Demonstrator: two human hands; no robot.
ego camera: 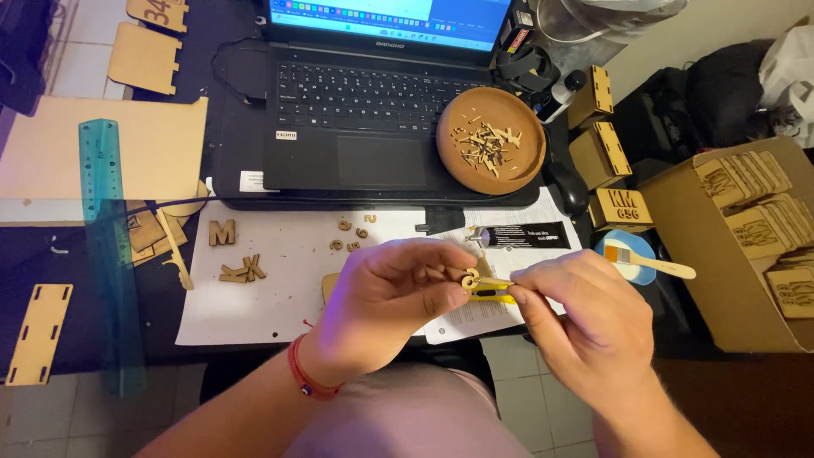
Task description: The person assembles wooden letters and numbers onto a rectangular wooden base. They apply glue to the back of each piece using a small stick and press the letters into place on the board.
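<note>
In front of the laptop, just over the near edge of the desk, I see my two hands meeting above a white paper sheet. My left hand has its fingers curled together around a small wooden cut-out piece, pinching it near the thumb. My right hand comes in from the other side, its fingers clamped on a yellow-handled tool whose tip lies against that piece. How the tool's blade end sits I cannot tell, since the fingers cover it.

On the laptop's right palm rest stands a round wooden bowl with small wooden offcuts inside. Nearer me than the laptop, on the paper, lie a wooden letter M, a few more wooden letters and some small wooden digits. A black glue tube lies on the paper just below the laptop's front edge. To the right of the laptop a small brush rests across a blue lid, and beyond it an open cardboard box holds stacked wooden plaques. Left of the laptop a translucent green ruler lies lengthwise over a flat wooden board. A computer mouse sits beside the laptop's right corner.
</note>
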